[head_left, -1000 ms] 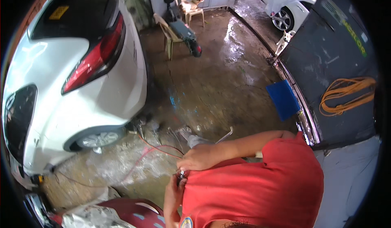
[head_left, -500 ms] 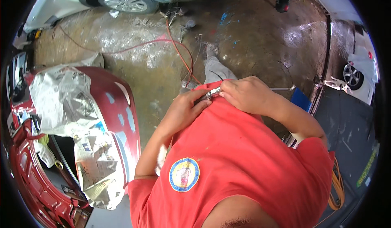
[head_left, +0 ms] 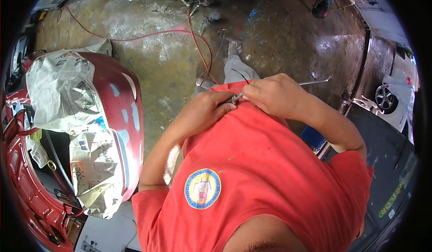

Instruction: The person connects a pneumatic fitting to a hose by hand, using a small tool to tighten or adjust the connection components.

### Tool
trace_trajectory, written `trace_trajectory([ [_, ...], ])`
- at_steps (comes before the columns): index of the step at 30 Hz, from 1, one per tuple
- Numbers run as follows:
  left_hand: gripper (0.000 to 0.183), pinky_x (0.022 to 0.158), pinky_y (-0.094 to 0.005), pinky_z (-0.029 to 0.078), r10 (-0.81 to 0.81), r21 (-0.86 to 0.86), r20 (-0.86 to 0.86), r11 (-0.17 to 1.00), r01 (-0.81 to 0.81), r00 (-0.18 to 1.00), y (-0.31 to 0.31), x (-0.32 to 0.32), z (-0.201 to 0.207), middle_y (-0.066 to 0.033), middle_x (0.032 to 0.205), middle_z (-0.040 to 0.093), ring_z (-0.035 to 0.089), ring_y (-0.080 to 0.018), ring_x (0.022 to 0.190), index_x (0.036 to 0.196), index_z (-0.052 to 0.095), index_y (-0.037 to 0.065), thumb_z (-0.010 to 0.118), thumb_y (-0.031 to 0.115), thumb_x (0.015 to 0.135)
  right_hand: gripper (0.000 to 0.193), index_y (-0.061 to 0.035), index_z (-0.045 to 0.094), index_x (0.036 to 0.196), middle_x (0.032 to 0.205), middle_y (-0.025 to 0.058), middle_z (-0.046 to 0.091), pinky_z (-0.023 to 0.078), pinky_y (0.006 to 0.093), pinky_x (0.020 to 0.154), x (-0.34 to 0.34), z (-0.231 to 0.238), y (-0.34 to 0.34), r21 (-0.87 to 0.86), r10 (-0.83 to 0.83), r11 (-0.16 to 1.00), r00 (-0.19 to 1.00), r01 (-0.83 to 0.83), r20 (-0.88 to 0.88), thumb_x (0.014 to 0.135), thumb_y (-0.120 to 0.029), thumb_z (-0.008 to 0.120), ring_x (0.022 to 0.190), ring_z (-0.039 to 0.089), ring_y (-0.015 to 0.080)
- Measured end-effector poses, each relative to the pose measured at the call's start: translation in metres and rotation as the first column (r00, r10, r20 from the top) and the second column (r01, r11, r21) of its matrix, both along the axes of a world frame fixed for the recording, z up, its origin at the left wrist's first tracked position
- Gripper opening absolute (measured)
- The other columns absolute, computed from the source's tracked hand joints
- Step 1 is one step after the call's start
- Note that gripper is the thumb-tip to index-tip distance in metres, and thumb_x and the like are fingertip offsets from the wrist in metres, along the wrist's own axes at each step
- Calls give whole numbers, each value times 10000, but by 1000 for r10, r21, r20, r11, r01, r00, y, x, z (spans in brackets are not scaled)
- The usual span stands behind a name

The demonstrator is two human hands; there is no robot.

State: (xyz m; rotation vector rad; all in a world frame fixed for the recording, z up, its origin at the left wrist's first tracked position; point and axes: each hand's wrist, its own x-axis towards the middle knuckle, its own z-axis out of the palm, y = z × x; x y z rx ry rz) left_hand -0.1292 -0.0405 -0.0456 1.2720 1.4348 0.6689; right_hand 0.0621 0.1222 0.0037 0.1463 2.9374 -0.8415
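I am holding a small metal tool (head_left: 237,98) between both hands, right at the top of my red shirt (head_left: 270,162), close to the chest. My left hand (head_left: 208,109) is curled nearly closed around the near end of it; the fingers are wrapping it from below, w/ the thumb on top, I think. My right hand (head_left: 275,95) is also closed, pinching the other end from the right side, and a thin metal rod (head_left: 315,81) is sticking out past this hand to the right. If the rod is one piece w/ the tool or a separate part, I cannot tell, the hand is covering the joint.

So the tool is lying just between the two hands, touching both, and it is above the concrete floor (head_left: 171,72), not resting on anything.

To do this step well, I judge I should be keeping the left hand steady as the anchor and letting only the right one work, w/ small moves, bc the part is tiny and could slip down. Also the red hose (head_left: 198,40) is lying on the floor near my shoe (head_left: 234,48), so I should be watching my feet.

The red car panel (head_left: 130,117) w/ newspaper (head_left: 63,94) is at my left, well apart.
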Motion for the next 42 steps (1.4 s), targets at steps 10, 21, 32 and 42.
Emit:
trace_trajectory([
  [10,320,824,-492,527,-33,60,10,998,33,999,4,7,4,-223,1035,720,671,-437,972,1220,695,67,633,291,1000,138,-81,560,873,743,102,607,547,439,588,5,-5,2,26,49,998,998,-50,31,941,-175,636,698,692,315],
  [21,307,818,-506,520,-103,75,-95,991,110,990,8,16,4,-213,986,716,670,-428,959,1129,700,43,589,307,1020,106,-90,580,916,762,110,639,558,447,566,10,-8,6,33,168,985,981,-172,98,938,-193,589,690,705,318],
  [32,274,743,-525,516,-68,136,-157,987,90,985,-1,27,-12,-187,928,719,677,-420,873,1009,683,41,625,307,985,95,-90,578,925,765,78,631,559,403,547,18,-26,10,102,323,939,944,-328,61,916,-184,568,670,701,281],
  [42,287,743,-495,525,78,143,-138,988,-58,987,-8,40,-24,-184,930,722,688,-400,877,1045,694,49,635,324,986,80,-75,575,919,765,100,634,569,419,567,22,-29,0,25,166,986,986,-167,27,916,-149,605,687,708,300],
])
